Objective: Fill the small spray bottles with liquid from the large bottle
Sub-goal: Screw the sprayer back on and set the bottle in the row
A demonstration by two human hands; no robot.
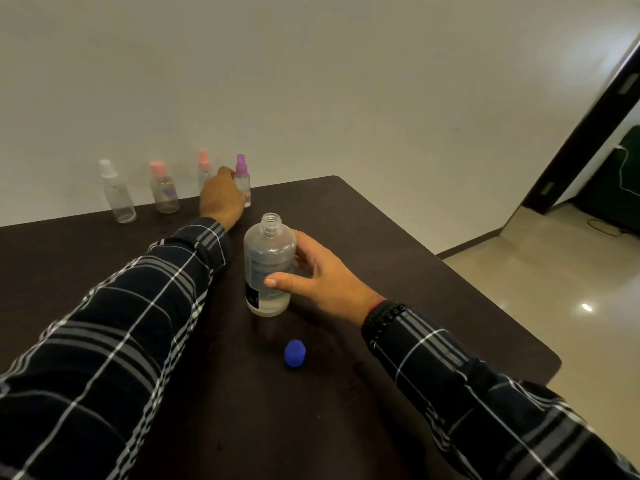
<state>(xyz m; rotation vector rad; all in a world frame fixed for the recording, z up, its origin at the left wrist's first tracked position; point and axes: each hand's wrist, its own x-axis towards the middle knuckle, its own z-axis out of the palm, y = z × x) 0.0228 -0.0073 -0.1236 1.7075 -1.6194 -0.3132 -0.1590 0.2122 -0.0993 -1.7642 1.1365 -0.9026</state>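
Left hand (221,197) grips purple-capped bottle (242,181) — right hand (322,275) holds large bottle (269,265).

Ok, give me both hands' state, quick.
Left hand: grips the purple-capped bottle.
Right hand: holds the large bottle.

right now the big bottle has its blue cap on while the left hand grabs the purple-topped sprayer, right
No. The head view shows the big bottle open, its blue cap lying on the table. The left hand does grip the purple-topped sprayer.
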